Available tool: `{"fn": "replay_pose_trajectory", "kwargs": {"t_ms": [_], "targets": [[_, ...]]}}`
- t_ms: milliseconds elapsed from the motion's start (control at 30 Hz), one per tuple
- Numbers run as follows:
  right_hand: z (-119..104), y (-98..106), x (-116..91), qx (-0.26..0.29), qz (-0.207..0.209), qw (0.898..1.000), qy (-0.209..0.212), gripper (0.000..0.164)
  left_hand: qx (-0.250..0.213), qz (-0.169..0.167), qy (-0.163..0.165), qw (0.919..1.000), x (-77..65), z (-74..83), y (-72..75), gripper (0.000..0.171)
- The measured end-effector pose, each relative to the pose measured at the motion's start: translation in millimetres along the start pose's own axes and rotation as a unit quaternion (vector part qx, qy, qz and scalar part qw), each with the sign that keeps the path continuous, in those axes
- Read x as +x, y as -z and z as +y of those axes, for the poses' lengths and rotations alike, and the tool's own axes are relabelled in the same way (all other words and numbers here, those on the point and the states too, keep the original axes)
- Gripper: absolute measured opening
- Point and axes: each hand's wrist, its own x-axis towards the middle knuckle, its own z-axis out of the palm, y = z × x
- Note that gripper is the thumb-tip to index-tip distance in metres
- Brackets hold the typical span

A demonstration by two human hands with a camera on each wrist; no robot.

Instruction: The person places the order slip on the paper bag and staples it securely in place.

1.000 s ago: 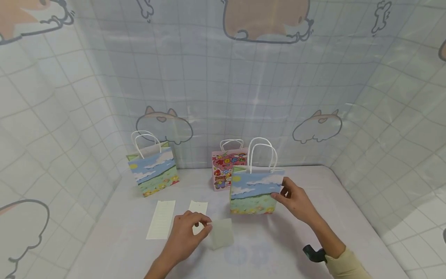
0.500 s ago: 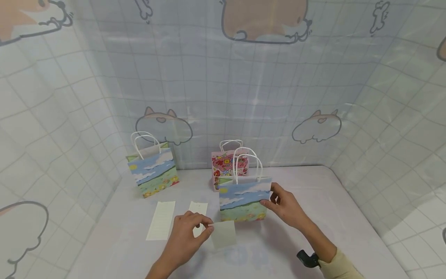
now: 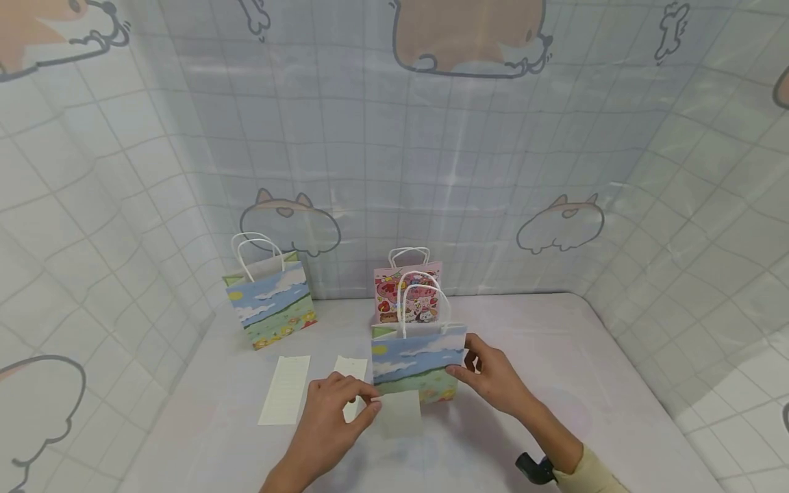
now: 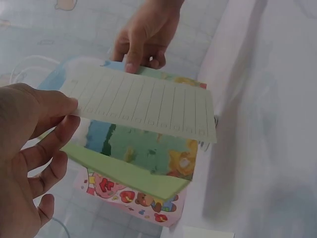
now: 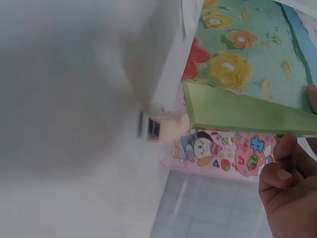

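My left hand (image 3: 335, 419) pinches a pale lined note sheet (image 3: 402, 415) by its left edge, between thumb and fingertips. In the left wrist view the sheet (image 4: 143, 105) shows ruled lines with small boxes along one side. Just behind it is a small paper gift bag (image 3: 419, 357) with a sky-and-meadow print and white handles, its lower front partly covered by the sheet. My right hand (image 3: 496, 378) grips that bag by its right side, thumb on the printed front. The right wrist view shows the bag's plain green side panel (image 5: 233, 110).
A matching landscape gift bag (image 3: 271, 301) stands at the back left. Behind the held bag is a pink cartoon gift bag (image 3: 387, 301), partly hidden. Two more note sheets lie on the table: a longer one (image 3: 285, 390) at left and another (image 3: 351, 368) partly behind my left hand.
My right hand has brought the landscape bag left and nearer, behind the sheet. The left hand has stayed nearly in place, shifting the sheet slightly right against the bag's front.
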Motion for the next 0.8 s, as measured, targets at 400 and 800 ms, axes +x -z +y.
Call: {"fn": "replay_pose_trajectory", "kwargs": {"t_ms": [400,800], "targets": [[1,-21,-2,0.003,-0.002,1.000,0.001,0.038,0.026,0.039,-0.010,0.9988,0.0,2.6,-1.8,0.018],[0,-34,-3,0.022,-0.025,0.999,-0.033,0.043,0.013,0.101,-0.038,0.9940,0.4,9.0,-2.5,0.029]]}}
